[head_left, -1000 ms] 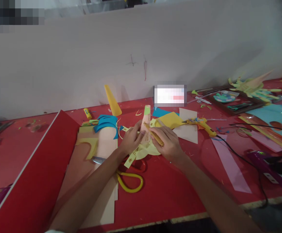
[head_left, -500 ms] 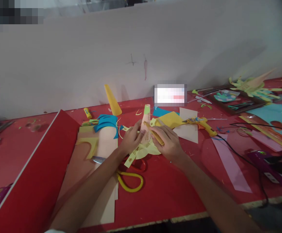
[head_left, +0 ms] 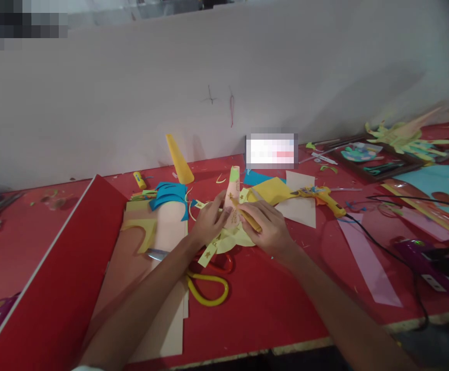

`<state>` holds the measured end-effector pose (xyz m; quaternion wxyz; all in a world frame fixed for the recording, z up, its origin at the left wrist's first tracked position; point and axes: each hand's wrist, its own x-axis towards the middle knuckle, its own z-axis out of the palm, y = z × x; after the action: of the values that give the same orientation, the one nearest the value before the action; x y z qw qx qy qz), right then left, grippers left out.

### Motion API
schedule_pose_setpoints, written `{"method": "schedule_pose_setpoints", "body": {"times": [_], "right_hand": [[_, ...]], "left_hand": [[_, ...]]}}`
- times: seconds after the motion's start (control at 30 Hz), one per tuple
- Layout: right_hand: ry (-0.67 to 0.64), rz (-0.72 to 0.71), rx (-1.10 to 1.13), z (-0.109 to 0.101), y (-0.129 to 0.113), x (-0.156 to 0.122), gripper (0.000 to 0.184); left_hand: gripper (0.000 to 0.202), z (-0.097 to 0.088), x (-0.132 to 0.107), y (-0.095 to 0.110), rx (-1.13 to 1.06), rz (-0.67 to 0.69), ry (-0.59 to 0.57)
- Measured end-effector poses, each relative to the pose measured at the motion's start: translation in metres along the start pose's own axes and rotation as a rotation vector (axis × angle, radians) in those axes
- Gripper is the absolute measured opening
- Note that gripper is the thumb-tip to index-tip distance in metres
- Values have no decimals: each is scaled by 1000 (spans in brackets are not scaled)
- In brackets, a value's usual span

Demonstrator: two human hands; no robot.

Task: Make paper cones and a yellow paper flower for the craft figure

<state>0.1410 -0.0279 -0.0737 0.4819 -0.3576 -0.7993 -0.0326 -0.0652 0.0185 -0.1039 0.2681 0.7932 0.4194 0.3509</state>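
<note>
The left hand (head_left: 210,222) is closed on the side of a pale paper cone (head_left: 233,186), upright between the two hands with its foot amid pale-yellow paper (head_left: 234,240) — while the right hand (head_left: 268,222), fingers pinched round an ochre pen (head_left: 252,221), holds the tip at the cone's marked face.

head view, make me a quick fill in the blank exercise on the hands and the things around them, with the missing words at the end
The left hand holds the pale paper cone, while the yellow pen-like tool is in the ____ hand.
The band near the top of the pale paper cone is ____.
The scissors have one yellow handle loop and one ____ loop.
The long paper strip beyond the right forearm is ____.

Missing words: right; green; red; pink.
</note>
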Motion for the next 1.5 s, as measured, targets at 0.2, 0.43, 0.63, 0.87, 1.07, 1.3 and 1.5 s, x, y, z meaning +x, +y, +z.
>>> {"method": "schedule_pose_setpoints", "body": {"times": [0.2, 0.43, 0.63, 0.87, 1.07, 1.3, 1.5], "right_hand": [[23, -6, -2, 0, 0, 1, 32], [3, -3, -4, 0, 2, -2, 37], [7, -14, 12, 0, 2, -1, 37], [37, -1, -5, 2, 2, -3, 39], [1, -18, -41, 3, 3, -4, 36], [-16, -56, -61, 3, 3, -2, 36], [29, -18, -40, 2, 2, -2, 33]], "left_hand": [[60, 0, -1, -1, 32, -23, -4], [57, -1, 0, 1, 3, -3, -6], [57, -1, -1, 2, -19, -3, 0], [58, 1, 0, 0, -7, 3, 2], [58, -1, 0, 1, -7, 11, -4], [57, 0, -1, -1, 4, 0, -4], [58, 0, 0, 0, 16, -8, -17]]}}
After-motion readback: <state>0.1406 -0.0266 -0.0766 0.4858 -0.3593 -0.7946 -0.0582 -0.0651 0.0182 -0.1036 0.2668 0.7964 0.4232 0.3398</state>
